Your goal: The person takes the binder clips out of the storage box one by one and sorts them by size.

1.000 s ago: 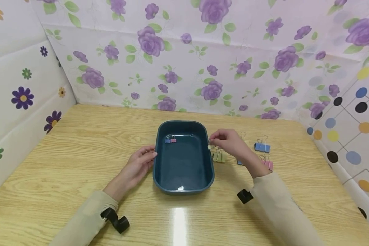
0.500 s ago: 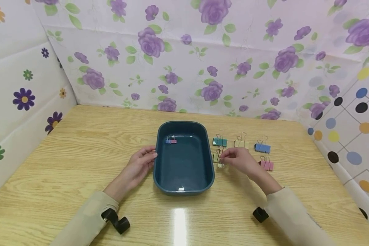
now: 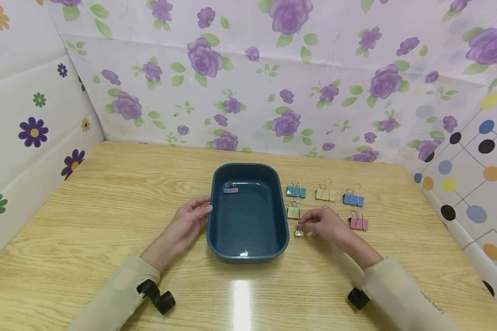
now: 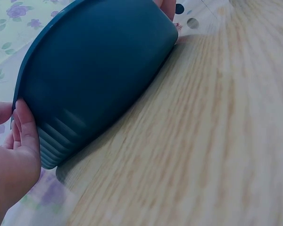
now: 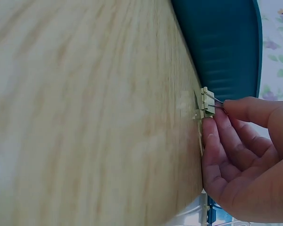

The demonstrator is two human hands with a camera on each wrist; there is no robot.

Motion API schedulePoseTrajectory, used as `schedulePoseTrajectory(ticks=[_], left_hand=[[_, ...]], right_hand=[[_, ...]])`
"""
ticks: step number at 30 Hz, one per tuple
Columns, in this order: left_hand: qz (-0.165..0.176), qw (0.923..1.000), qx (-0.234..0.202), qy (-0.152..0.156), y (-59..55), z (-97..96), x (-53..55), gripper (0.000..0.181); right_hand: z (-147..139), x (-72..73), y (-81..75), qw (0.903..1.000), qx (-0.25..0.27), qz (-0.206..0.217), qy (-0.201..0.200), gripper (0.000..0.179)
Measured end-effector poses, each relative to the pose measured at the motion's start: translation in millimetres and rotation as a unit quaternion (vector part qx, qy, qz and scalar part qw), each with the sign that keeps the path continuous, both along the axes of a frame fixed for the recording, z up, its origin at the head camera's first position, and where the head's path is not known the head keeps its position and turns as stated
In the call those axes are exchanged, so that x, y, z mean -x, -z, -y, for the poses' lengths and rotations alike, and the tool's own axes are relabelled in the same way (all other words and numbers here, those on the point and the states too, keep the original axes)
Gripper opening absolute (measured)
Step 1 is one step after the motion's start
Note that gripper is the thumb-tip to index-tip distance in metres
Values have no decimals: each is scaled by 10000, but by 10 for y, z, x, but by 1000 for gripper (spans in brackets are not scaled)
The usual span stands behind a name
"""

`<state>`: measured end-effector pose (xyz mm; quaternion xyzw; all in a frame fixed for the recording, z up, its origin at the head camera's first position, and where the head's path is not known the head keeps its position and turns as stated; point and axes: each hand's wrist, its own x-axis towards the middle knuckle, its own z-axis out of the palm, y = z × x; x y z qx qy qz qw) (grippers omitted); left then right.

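My left hand [image 3: 188, 223] holds the left rim of a dark teal plastic tray [image 3: 248, 259], thumb at the rim and fingers against the outer wall [image 4: 99, 61]. Inside, near the far left, stand a small blue binder clip [image 3: 227, 190] and a small pink binder clip [image 3: 234, 190]. To the right of the tray, my right hand [image 3: 325, 225] pinches the wire handles of a small pale yellow binder clip [image 3: 299, 233]. In the right wrist view that clip [image 5: 208, 101] is at the tabletop, thumb and fingertips on its wires.
Larger binder clips lie right of the tray: teal [image 3: 296, 191], pale yellow [image 3: 325, 195], blue [image 3: 354, 199], yellow-green [image 3: 293, 212] and pink [image 3: 358, 223]. Another clip is partly hidden behind my right hand. A floral cloth [image 3: 248, 92] hangs behind the wooden table [image 3: 149, 184].
My right hand has moved from the tray's right edge rightward and nearer to me, carrying the small pale yellow binder clip down beside the tray. My left hand and the tray stay put.
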<state>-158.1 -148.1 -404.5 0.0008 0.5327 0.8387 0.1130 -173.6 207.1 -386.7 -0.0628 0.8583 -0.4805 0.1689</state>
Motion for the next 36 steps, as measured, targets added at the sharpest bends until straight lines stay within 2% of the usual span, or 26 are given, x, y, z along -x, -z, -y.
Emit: schedulePoseTrajectory(ticks=[9,20,23,28,32,36], left_hand=[[-18,10000,-4,-1,-2,-1,10,28],[-5,10000,-40,-2,-4,-13,10,25],[17,10000,-37,-7,-7,-17,10,26],[35,10000,-46,-31,-12,-17,8,24],[33,10000,-62,-29,-10,-11,4,23],[40,10000,-43,-27,-5,-3,3,24]], right_hand=[[9,4,9,9999,-111,2,54,12],[-59,11,-50,9995,-188,-175,-208,14],[-91,31,-134,9990,-229,-322,-199,17],[-116,84,-344,9992,-242,-302,-71,22],[-99,125,-529,9993,-195,-300,-106,31],[-27,173,-677,9985,-169,-493,-148,34]])
